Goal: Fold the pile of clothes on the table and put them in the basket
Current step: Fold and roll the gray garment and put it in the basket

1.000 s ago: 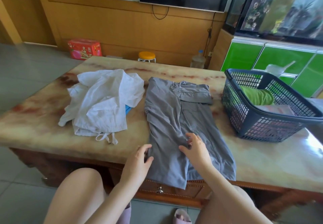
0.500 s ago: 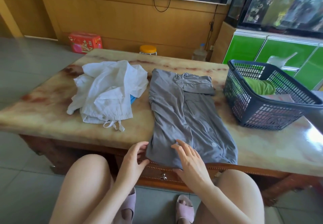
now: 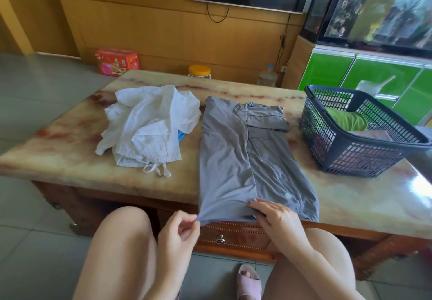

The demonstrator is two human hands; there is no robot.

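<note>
Fingers (image 3: 190,226) of the left hand (image 3: 177,234) are curled in and pinching the near-left corner of the grey shirt (image 3: 224,159) right at its hem. The right hand (image 3: 278,218) has its fingers (image 3: 263,206) laid pretty straight on top of the hem where the two folded-in panels meet. They're pressing the cloth, not wrapped round anything I can see.

The shirt lies lengthwise on the marble table (image 3: 70,159), sides folded in, a sleeve tucked across the top, and the hem hangs just over the near edge. So I'd guess the next bit is folding it up from the bottom.

Stuff that could go sideways, imo:
- That's a tiny one-corner pinch. Lift from there while the right side is only pressed and the left panel probably peels open, so the long fold is gone.
- The tabletop looks slick and the hem is already past the edge, so a tug toward the lap could slide the whole shirt off.
- The sleeve at the top is only lying there and could flop out.
- The crumpled white garment (image 3: 152,126) sits just beside the shirt's left edge, so it's easy to snag.

The basket (image 3: 350,157) is at the right, with a folded green garment (image 3: 346,120) already inside.
</note>
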